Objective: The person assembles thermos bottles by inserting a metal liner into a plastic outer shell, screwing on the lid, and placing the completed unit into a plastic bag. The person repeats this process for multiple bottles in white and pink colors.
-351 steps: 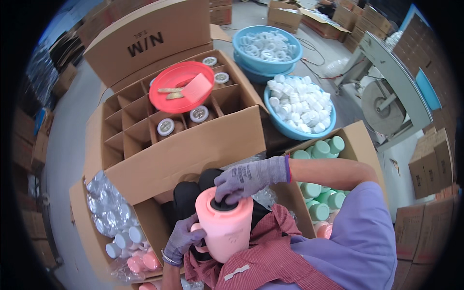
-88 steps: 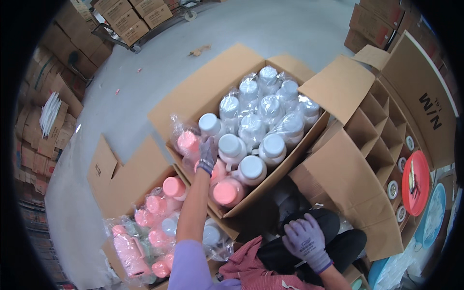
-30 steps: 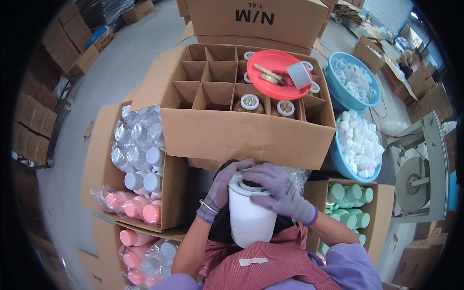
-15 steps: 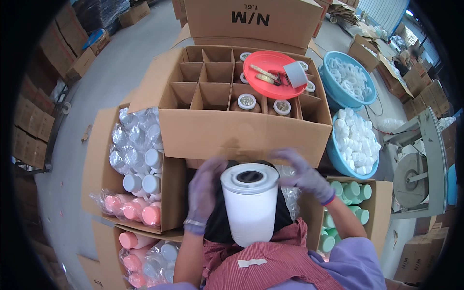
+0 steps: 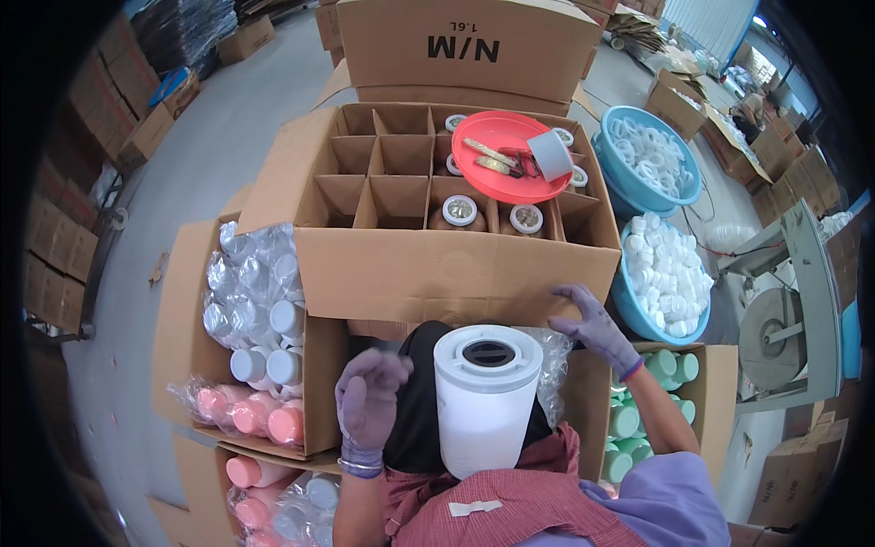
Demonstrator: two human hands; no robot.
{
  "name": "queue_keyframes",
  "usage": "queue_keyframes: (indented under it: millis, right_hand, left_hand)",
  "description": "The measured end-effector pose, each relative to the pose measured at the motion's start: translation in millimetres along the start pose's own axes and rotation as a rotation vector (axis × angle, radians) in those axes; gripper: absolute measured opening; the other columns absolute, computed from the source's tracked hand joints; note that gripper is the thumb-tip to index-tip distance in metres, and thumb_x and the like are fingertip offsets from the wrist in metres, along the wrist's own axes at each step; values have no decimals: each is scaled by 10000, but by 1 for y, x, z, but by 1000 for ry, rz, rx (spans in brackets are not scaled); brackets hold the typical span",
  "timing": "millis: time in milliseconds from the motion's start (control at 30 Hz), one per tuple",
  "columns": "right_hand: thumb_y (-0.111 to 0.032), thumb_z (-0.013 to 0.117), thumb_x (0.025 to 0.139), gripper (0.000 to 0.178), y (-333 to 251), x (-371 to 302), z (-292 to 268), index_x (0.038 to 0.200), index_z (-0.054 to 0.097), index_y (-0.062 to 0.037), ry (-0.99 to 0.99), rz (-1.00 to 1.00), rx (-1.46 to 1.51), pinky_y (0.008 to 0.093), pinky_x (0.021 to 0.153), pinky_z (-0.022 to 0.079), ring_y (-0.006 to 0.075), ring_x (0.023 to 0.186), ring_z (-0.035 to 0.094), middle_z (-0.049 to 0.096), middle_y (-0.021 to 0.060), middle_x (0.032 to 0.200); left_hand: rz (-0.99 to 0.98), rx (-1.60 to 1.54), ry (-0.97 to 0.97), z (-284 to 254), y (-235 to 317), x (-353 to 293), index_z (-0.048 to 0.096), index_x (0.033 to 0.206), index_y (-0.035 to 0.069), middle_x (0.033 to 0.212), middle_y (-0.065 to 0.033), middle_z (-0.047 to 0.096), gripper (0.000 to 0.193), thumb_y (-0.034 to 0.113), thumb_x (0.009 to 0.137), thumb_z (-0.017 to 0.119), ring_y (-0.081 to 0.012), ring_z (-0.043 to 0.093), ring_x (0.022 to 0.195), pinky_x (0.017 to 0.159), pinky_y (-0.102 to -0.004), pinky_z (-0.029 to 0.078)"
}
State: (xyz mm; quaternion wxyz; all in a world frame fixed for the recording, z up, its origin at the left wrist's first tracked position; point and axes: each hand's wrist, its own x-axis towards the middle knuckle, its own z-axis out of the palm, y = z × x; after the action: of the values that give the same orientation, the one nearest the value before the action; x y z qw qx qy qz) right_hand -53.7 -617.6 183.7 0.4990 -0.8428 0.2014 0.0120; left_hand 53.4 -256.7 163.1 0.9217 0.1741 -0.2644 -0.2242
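Between my thighs a white cylindrical container (image 5: pixel 485 424) stands upright, its pale grey ring-shaped top around a dark round opening. My left hand (image 5: pixel 369 397), in a lilac glove, hovers to the left of it, apart from it, with loosely curved fingers and nothing held. On the other side my right hand (image 5: pixel 597 333), gloved alike, is spread near the front right corner of the partitioned carton (image 5: pixel 456 273). It holds nothing either. Bottles with white-rimmed silvery necks (image 5: pixel 458 211) stand in some of the carton's compartments.
A red tray (image 5: pixel 510 187) with a tape roll and small tools lies on the carton. Blue tubs hold white rings (image 5: pixel 649 150) and white caps (image 5: pixel 670 283). Cartons of pink-capped (image 5: pixel 251 415), pale-blue-capped (image 5: pixel 264 366) and green-capped bottles (image 5: pixel 624 421) flank me. A grey machine (image 5: pixel 784 319) stands right.
Both hands have drawn away from the white container, the left one outward and down, the right one outward to the right. The view has shifted slightly.
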Motion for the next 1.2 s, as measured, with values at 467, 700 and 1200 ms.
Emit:
queue_keyframes:
  millis: [467, 700, 1200]
  right_hand:
    - [-330, 497, 1029, 387, -61, 0, 71, 1092, 661, 14, -99, -265, 467, 316, 852, 519, 193, 925, 662, 699, 107, 973]
    - [-580, 317, 1036, 733, -91, 35, 70, 896, 688, 37, -111, 199, 566, 260, 704, 516, 147, 682, 645, 676, 90, 731]
    - [-258, 712, 799, 378, -107, 132, 64, 1139, 616, -123, 497, -786, -686, 410, 847, 490, 272, 935, 619, 639, 79, 1009]
  left_hand:
    - [-492, 771, -167, 17, -19, 58, 519, 1411, -12, 1478, -160, 458, 929, 446, 670, 841, -274, 410, 1388, 1159, -387, 293]
    - [-572, 793, -192, 22, -18, 76, 545, 1379, -22, 1329, -112, 587, 764, 266, 727, 820, -213, 558, 1231, 1097, -346, 390]
    - [341, 1084, 582, -42, 0, 109, 600, 1265, -4, 1169, -83, 649, 383, 257, 988, 634, -147, 635, 1043, 893, -306, 535]
